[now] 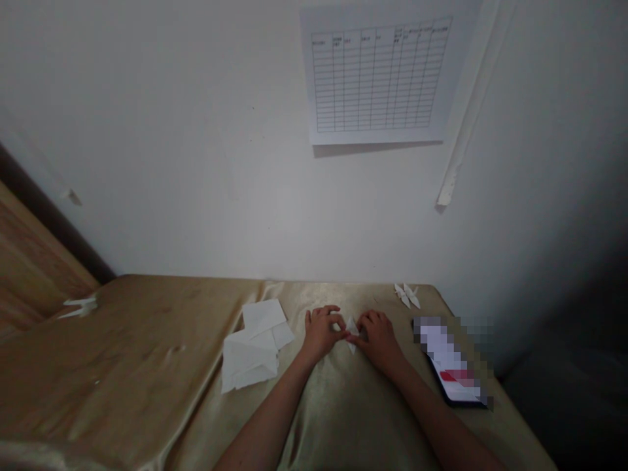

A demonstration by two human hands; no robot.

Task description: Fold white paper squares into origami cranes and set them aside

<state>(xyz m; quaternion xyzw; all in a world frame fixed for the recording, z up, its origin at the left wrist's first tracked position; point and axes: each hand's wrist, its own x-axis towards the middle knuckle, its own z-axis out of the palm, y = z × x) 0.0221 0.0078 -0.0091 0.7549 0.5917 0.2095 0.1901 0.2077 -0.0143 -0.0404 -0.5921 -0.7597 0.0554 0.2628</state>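
Observation:
A small folded piece of white paper (352, 325), pointed at top and bottom, is between my two hands over the table. My left hand (324, 329) pinches its left side with thumb and index finger, the other fingers curled loosely. From the right, my right hand (377, 333) has its thumb and fingers closed on the same paper. The thumbs nearly meet at the middle of it, hiding part of the folds. Left of my left hand lie several loose white paper sheets (250, 358), overlapping. Two small folded paper cranes (407, 296) rest near the back right corner.
A phone (454, 366) with a lit, partly blurred screen lies right of my right hand. A shiny gold cloth (147, 366) covers the table. White paper scraps (81, 306) lie at far left. A printed chart (377, 78) hangs on the wall behind.

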